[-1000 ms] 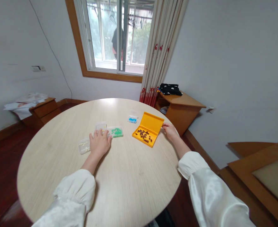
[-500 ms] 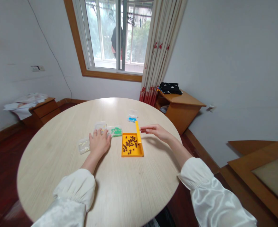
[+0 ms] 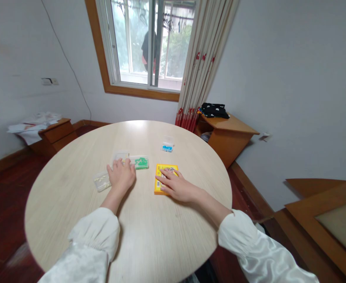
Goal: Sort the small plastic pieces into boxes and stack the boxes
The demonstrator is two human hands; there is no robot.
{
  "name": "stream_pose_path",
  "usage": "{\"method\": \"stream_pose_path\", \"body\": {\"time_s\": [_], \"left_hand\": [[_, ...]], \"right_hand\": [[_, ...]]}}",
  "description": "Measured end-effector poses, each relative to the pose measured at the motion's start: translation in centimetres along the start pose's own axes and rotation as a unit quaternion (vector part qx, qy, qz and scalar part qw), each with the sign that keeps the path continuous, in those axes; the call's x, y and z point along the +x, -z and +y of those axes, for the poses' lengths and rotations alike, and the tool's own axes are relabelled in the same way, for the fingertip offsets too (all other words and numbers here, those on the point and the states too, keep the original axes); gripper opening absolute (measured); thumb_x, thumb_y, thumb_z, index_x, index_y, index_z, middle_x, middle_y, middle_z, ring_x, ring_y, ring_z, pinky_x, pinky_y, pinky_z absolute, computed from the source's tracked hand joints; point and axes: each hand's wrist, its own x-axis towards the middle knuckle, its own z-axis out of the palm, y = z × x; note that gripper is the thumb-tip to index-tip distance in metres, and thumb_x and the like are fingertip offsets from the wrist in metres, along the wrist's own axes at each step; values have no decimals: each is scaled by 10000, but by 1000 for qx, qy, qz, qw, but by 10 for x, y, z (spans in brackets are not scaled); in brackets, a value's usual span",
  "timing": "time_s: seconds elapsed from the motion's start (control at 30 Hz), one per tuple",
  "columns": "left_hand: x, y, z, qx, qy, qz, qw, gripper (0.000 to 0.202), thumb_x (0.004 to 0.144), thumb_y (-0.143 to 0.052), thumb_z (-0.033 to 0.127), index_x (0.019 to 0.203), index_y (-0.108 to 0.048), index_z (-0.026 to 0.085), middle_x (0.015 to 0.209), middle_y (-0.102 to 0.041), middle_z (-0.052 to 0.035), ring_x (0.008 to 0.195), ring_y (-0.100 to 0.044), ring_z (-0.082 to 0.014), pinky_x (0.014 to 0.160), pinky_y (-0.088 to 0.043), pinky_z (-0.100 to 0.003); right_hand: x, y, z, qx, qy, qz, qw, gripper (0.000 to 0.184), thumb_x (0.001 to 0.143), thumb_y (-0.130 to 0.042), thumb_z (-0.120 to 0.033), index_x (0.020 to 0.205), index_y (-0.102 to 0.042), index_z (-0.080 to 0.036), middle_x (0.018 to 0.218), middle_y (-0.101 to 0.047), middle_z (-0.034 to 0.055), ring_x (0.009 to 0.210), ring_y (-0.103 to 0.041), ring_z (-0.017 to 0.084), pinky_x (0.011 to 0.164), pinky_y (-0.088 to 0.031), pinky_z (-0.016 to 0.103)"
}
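My right hand [image 3: 175, 186] lies flat with fingers spread on the closed lid of a yellow box [image 3: 160, 191]. Its top carries printed pictures, and the contents are hidden. My left hand [image 3: 121, 175] rests with fingers spread over the clear plastic cases on the left. One clear case [image 3: 101, 182] with pale pieces sits beside the left wrist. Another clear case [image 3: 120, 155] shows partly beyond the fingertips. A clear case of green pieces [image 3: 141, 162] stands just right of the left fingers.
Farther back on the round table [image 3: 143, 232] stands a small open case with blue pieces [image 3: 167, 147]. Behind the table are a window, a curtain [image 3: 202, 59] and a wooden cabinet [image 3: 228, 129] with black cloth [image 3: 215, 110] on it. Papers [image 3: 37, 122] lie at the left.
The yellow box's lid has swung down from upright and now covers the brown pieces. My right hand has moved left onto it. The left hand stays over the clear cases.
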Motion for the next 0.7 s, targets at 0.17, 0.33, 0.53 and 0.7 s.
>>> {"method": "stream_pose_path", "body": {"time_s": [0.17,0.33,0.53,0.7], "left_hand": [[2,3,-5,-9,11,-8,1000,414,882,-328,354,1137,-575,141,1287,-504,-194,1223,-408,-361,1000,-258,-586],[4,4,-5,-23,-19,-29,999,394,872,-332,309,1149,-557,141,1287,-522,-170,1216,-429,-336,1012,-263,-577],[3,2,-1,-58,-79,-39,994,336,864,-345,277,1094,-571,181,1257,-559,-123,1209,-449,-281,1038,-268,-533],[6,-2,-1,-59,-82,-30,994,327,857,-360,280,1087,-574,189,1270,-546,-123,1203,-454,-278,1038,-269,-526]], "right_hand": [[-13,-8,13,2,13,18,1000,408,956,-295,-319,1325,-463,-270,1458,-357,73,1384,-236,194,1128,-141,470],[-8,8,36,76,40,17,996,286,860,-472,-227,1086,-648,-218,1257,-586,70,1246,-464,202,1082,-291,415],[47,23,77,55,-32,166,984,314,807,-541,-236,1101,-627,-170,1149,-631,97,1096,-565,219,978,-396,389],[112,42,118,-26,-158,241,957,1097,565,-792,-343,1448,-148,-249,1510,-170,161,1396,-117,328,1050,-189,558]]}}
